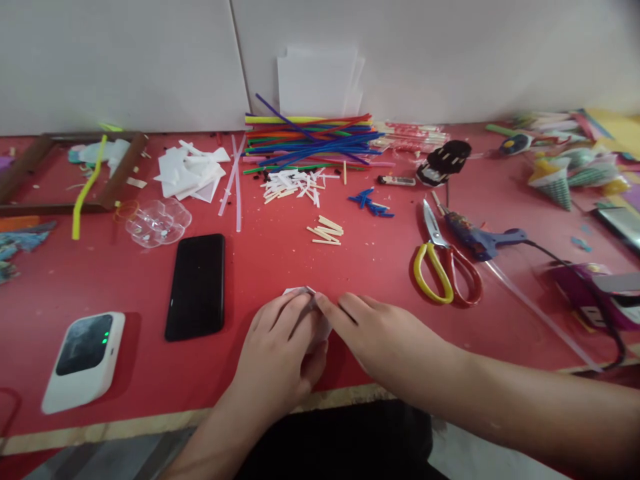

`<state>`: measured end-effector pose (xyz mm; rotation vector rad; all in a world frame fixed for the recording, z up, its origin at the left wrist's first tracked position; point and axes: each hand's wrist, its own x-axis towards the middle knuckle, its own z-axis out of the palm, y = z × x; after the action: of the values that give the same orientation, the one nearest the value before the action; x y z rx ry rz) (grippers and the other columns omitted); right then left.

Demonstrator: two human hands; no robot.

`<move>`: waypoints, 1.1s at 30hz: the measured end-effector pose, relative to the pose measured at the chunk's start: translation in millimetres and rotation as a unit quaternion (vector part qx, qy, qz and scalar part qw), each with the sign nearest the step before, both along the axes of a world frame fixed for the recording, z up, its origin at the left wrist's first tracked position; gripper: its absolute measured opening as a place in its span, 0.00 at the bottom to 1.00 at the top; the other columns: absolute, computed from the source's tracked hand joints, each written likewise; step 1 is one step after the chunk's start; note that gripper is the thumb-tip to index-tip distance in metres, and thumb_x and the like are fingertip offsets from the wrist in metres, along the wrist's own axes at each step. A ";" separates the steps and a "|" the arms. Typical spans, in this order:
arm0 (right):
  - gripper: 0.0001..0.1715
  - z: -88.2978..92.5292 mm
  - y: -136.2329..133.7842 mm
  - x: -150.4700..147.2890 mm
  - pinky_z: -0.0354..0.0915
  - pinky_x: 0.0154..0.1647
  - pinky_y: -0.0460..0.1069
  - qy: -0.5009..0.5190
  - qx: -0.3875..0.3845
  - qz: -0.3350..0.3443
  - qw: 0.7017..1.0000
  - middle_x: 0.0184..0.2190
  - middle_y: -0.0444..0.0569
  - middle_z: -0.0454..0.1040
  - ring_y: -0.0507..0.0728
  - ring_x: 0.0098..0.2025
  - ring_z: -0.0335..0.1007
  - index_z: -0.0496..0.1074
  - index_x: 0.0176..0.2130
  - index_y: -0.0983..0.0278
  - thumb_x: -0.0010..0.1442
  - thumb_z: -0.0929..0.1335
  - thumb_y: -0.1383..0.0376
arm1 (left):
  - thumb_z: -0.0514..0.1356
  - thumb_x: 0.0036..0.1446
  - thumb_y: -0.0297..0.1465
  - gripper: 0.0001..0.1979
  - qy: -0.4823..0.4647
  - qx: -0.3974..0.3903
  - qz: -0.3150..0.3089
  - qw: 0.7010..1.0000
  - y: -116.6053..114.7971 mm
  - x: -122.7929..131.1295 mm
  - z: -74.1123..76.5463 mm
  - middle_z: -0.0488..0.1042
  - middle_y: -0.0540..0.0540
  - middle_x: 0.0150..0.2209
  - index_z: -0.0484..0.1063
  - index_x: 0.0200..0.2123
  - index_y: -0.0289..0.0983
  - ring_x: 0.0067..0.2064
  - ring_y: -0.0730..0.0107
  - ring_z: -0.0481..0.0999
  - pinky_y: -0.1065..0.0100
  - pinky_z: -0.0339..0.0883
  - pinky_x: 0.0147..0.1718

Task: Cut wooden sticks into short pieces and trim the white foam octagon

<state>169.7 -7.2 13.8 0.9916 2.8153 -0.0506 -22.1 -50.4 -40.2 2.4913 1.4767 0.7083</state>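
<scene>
Both my hands meet near the front edge of the red table (280, 257). My left hand (280, 350) is curled around a small white piece (299, 291), most of it hidden under my fingers. My right hand (383, 333) comes in from the right and its fingertips pinch the same white piece at its top. Only a white corner shows above my knuckles. I cannot tell what the piece is.
A black phone (197, 285) and a white device with green lights (84, 360) lie left. Scissors (443, 263) and a blue glue gun (480, 237) lie right. Coloured straws (310, 137), cut sticks (325, 232), white scraps (193, 172) and a clear plastic tray (157, 221) sit farther back.
</scene>
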 end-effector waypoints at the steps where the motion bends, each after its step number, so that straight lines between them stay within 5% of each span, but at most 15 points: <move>1: 0.35 -1.3 -0.2 0.6 0.64 0.23 0.49 0.007 0.000 0.000 1.000 0.34 0.52 0.75 0.55 0.28 0.71 0.64 0.63 0.76 0.57 0.66 0.76 | 0.58 0.61 0.31 0.22 0.001 0.000 0.000 1.000 -0.2 0.1 0.1 0.73 0.39 0.59 0.70 0.58 0.33 0.60 0.49 0.69 0.50 0.68 0.57; 10: 0.31 5.3 12.2 3.7 0.71 0.32 0.50 0.003 -0.111 -0.013 0.994 0.50 0.60 0.77 0.58 0.37 0.75 0.71 0.57 0.70 0.53 0.69 0.74 | 0.59 0.61 0.32 0.22 0.006 0.006 0.011 1.000 -0.6 -0.2 0.0 0.73 0.40 0.59 0.70 0.58 0.33 0.59 0.50 0.69 0.52 0.68 0.56; 17: 0.24 17.4 21.1 0.2 0.71 0.32 0.51 -0.028 -0.140 -0.013 0.990 0.48 0.56 0.78 0.58 0.36 0.76 0.75 0.51 0.67 0.53 0.70 0.74 | 0.60 0.60 0.32 0.22 -0.002 0.019 0.024 1.000 0.5 1.4 0.6 0.75 0.41 0.57 0.71 0.57 0.35 0.57 0.51 0.70 0.53 0.68 0.56; 33: 0.29 16.9 26.3 0.4 0.70 0.32 0.53 -0.027 -0.121 0.034 0.992 0.46 0.57 0.79 0.61 0.38 0.75 0.75 0.51 0.68 0.48 0.70 0.75 | 0.61 0.59 0.33 0.23 -0.003 0.010 0.025 1.000 0.7 1.9 1.2 0.75 0.42 0.56 0.69 0.58 0.37 0.58 0.52 0.70 0.54 0.68 0.56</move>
<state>170.1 19.1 30.7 0.8294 2.7100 -0.3426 -20.2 -49.7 -39.0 2.4717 1.5437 0.7409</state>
